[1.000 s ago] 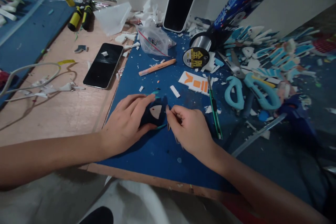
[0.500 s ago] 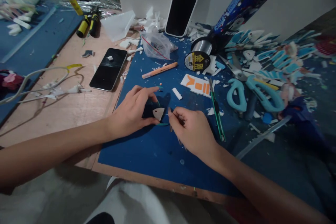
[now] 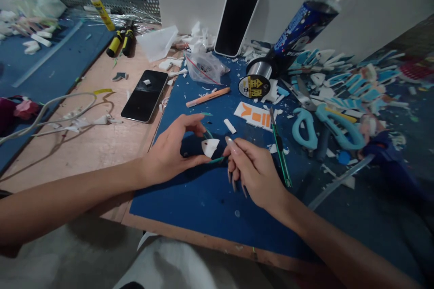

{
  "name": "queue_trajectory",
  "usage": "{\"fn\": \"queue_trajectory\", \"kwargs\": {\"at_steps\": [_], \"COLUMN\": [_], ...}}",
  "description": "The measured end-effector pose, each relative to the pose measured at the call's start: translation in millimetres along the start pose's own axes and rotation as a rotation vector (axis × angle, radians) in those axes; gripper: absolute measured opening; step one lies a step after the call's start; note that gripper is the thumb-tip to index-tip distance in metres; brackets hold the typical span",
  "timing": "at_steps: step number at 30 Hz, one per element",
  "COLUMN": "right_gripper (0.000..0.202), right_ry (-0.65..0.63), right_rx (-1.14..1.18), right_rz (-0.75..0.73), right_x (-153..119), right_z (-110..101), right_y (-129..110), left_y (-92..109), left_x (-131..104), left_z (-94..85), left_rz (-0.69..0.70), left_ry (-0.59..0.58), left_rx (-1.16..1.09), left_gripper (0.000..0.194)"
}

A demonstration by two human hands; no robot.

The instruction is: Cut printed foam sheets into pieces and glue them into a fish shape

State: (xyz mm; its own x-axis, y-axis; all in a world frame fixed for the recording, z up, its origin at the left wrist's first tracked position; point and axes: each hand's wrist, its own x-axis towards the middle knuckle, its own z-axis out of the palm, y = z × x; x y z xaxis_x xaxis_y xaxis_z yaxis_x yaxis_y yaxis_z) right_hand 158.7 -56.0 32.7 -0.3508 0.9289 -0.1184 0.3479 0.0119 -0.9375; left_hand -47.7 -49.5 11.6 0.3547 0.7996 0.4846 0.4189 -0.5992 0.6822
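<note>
The left hand (image 3: 171,146) curves into a C, its thumb and a bent finger closing on the edges of a small white flat wedge-shaped piece with a dark hole (image 3: 210,147); the index finger lifts clear above it. The piece sits at this hand's 3 o'clock, between the tips of thumb and finger, its rounded corner toward the palm. The right hand (image 3: 256,162) is curled with its thumb tip against the index finger, and whether anything thin is pinched there cannot be told. The piece lies between 9 and 10 o'clock of this hand, near its tips but apart from them.

Around the piece, on the smooth blue sheet (image 3: 190,198) covering part of the pinkish wooden desk (image 3: 91,135), a short white strip (image 3: 229,125) lies just beside at 1 o'clock, an orange pen (image 3: 208,97) at 12, and a white card with orange shapes (image 3: 249,113) at 2. A slim green cutter (image 3: 280,146) lies at 3, just beyond the right hand. Farther out come a silvery wire spool with a black-and-yellow label (image 3: 254,86) at 1, light-blue-handled scissors (image 3: 309,104) toward 2, and a flat black phone (image 3: 144,96) at 10.
</note>
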Motion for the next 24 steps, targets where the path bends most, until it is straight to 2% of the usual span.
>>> {"fn": "queue_trajectory", "kwargs": {"at_steps": [5,10,15,24], "right_gripper": [0.039,0.038,0.034,0.035], "right_ry": [-0.062,-0.082,-0.111,-0.089], "right_rx": [0.108,0.184,0.173,0.154], "right_rz": [-0.044,-0.052,-0.101,-0.142], "right_x": [0.6,1.7,1.8,1.0], "right_z": [-2.3,-2.1,-0.6,4.4], "right_y": [-0.7,0.8,1.9,2.1], "left_y": [1.0,1.6,2.1,4.6], "left_x": [-1.8,-2.0,-1.6,-2.2], "left_z": [1.0,0.9,1.0,1.3], "left_rz": [-0.032,-0.009,0.007,-0.021], "left_ry": [0.042,0.053,0.059,0.092], "left_rx": [-0.171,-0.185,-0.185,-0.180], "left_gripper": [0.064,0.063,0.063,0.064]}}
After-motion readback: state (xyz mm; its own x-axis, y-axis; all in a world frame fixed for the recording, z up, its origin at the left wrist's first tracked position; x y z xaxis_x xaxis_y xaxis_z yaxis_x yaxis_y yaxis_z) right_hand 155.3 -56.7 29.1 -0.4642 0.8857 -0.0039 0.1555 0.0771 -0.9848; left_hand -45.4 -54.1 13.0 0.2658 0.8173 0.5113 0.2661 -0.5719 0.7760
